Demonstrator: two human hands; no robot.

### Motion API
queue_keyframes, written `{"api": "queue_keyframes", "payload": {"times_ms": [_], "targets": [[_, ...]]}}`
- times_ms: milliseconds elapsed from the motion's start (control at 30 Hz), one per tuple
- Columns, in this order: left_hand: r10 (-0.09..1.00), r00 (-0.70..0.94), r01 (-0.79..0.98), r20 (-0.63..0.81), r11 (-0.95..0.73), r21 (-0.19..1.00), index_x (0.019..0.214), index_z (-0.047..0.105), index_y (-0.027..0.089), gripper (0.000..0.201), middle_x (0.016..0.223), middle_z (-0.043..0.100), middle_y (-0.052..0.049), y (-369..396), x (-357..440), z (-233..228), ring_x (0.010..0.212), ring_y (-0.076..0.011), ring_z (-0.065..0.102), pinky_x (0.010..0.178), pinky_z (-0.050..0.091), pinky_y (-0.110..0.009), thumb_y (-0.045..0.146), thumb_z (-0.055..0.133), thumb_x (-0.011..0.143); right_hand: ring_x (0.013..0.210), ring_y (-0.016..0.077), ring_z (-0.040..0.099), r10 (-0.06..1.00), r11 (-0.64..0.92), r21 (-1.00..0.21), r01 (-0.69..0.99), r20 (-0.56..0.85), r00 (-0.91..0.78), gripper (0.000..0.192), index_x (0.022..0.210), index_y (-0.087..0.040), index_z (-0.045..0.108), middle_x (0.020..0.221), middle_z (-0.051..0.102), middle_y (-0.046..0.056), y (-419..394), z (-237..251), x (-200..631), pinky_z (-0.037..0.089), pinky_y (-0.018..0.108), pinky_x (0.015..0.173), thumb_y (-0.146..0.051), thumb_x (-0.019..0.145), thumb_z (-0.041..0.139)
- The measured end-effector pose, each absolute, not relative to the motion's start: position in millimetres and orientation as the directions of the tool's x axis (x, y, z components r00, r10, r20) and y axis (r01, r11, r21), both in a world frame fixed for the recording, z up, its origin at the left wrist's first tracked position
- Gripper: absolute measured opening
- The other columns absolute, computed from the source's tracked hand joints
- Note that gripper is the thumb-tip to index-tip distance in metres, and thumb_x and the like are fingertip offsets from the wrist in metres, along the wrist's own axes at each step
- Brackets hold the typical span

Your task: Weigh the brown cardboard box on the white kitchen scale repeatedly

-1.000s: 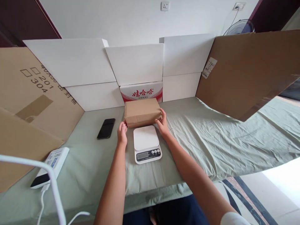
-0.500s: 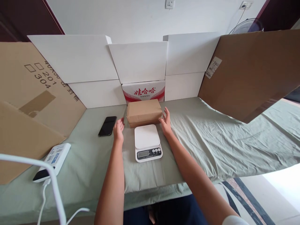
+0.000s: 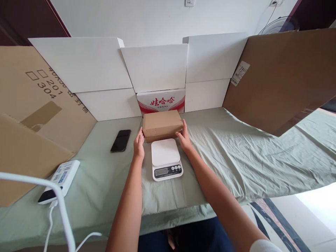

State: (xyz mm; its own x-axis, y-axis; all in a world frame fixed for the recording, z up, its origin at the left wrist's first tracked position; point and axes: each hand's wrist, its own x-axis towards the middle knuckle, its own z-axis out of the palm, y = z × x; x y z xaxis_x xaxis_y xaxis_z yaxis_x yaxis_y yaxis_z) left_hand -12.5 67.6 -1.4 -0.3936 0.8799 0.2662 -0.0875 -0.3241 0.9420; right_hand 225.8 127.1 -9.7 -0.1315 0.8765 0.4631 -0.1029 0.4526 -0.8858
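Note:
A small brown cardboard box lies on the cloth behind a white kitchen scale. My left hand presses against the box's left end, its fingertips partly hidden behind the corner. At the right end my right hand has its thumb on the front face and the fingers along the side. Between them, both hands grip the box. The scale's platform bears nothing, and its dark display and buttons face me.
A black phone lies to the left. Nearer is a white power strip with a white cable. White boxes stand along the back, with large cardboard sheets at the sides. The table's green cloth is wrinkled on the right.
My left hand has moved right, from a gap beside the cardboard box to contact with its left end. My right hand has closed in on the right end. The scale has not moved.

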Motion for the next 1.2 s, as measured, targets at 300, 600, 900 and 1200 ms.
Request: {"api": "queue_keyframes", "payload": {"times_ms": [300, 600, 900, 1200], "targets": [[0.83, -0.396, -0.018, 0.393, -0.434, 0.9, 0.151, 0.05, 0.018, 0.084, 0.156, 0.048, -0.015, 54.8, -8.4, 12.6, 0.148, -0.0303, 0.04, 0.121, 0.031, -0.042, 0.069, 0.057, 0.085, 0.157, 0.0284, 0.022, 0.84, 0.541, -0.841, -0.006, 0.541, -0.044, 0.084, 0.161, -0.029, 0.02, 0.17, 0.022, 0.004, 112.0, 7.6, 224.2, 0.02, 0.049, 0.129, -0.053, 0.09, 0.059], [0.702, -0.445, 0.133, 0.556, -0.562, 0.816, 0.144, 0.057, 0.017, 0.079, 0.152, 0.053, -0.016, -15.9, 5.1, 34.0, 0.145, -0.0348, 0.043, 0.118, 0.036, -0.045, 0.07, 0.054, 0.086, 0.159, 0.0302, 0.019, 0.77, 0.637, -0.763, 0.11, 0.626, -0.125, 0.087, 0.162, -0.032, 0.014, 0.17, 0.022, 0.006, 45.4, 29.4, 253.9, 0.022, 0.051, 0.13, -0.068, 0.092, 0.05], [0.712, -0.496, 0.114, 0.497, -0.514, 0.85, 0.146, 0.055, 0.017, 0.076, 0.149, 0.056, -0.018, -66.9, 19.1, -5.7, 0.144, -0.0366, 0.045, 0.117, 0.038, -0.049, 0.065, 0.052, 0.088, 0.157, 0.0291, 0.023, 0.782, 0.621, -0.778, 0.096, 0.608, -0.134, 0.074, 0.16, -0.039, 0.019, 0.167, 0.026, 0.002, 1.4, 7.3, 270.4, 0.024, 0.053, 0.129, -0.06, 0.097, 0.05], [0.726, -0.502, 0.093, 0.47, -0.494, 0.864, 0.144, 0.057, 0.017, 0.073, 0.153, 0.051, -0.017, -68.6, 20.4, -4.3, 0.144, -0.035, 0.044, 0.117, 0.039, -0.047, 0.065, 0.052, 0.089, 0.154, 0.031, 0.027, 0.789, 0.613, -0.786, 0.082, 0.604, -0.115, 0.071, 0.157, -0.036, 0.027, 0.164, 0.031, 0.005, 1.0, 7.5, 267.5, 0.028, 0.053, 0.127, -0.06, 0.095, 0.052]]}}
